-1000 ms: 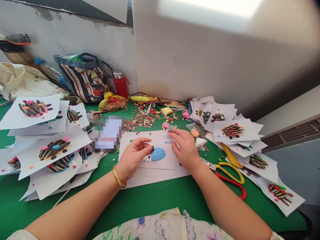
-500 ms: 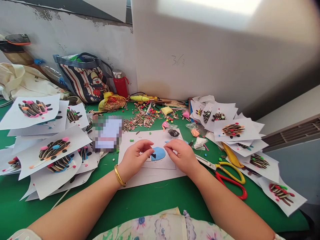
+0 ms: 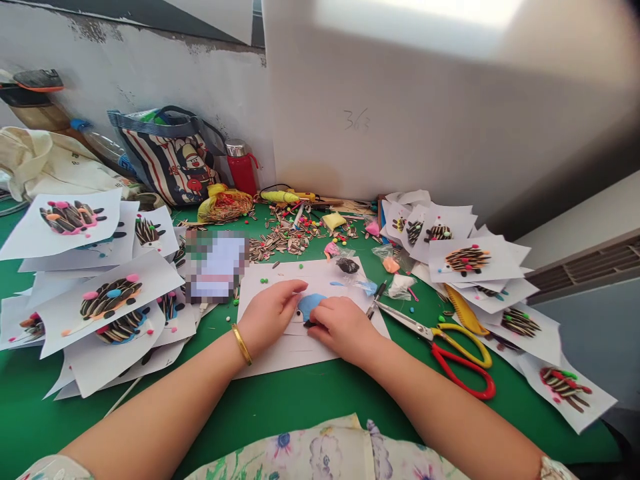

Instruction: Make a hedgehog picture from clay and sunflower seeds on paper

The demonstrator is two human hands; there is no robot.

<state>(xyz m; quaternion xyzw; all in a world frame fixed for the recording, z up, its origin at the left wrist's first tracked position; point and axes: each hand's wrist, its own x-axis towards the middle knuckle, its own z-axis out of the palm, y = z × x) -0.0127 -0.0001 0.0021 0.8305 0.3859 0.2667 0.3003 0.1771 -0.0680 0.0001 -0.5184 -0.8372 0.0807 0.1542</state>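
Observation:
A flat blue clay shape (image 3: 310, 304) lies on a white sheet of paper (image 3: 280, 353), with a small black dot near its left end. My right hand (image 3: 343, 327) covers its right part, fingers bent and pressed together over a small black clay piece (image 3: 308, 325) at the shape's lower edge. Just left of the blue clay, my left hand (image 3: 274, 312) rests on the paper, thumb and fingers slightly apart and nothing visible between them. A gold bangle circles the left wrist. The right palm hides part of the shape.
Scissors (image 3: 435, 333) lie right of the paper, near bags of black clay (image 3: 347, 265) and white clay (image 3: 401, 287). Seed-covered pictures are piled at left (image 3: 110, 300) and right (image 3: 465, 260). Sunflower seeds (image 3: 285, 240), a blurred phone (image 3: 216, 267) and a red flask (image 3: 241, 170) stand behind.
My right hand has moved left and down onto the blue clay's lower edge, uncovering a black pen beside the scissors. My left hand stays nearly in place, its fingers a little closer together.

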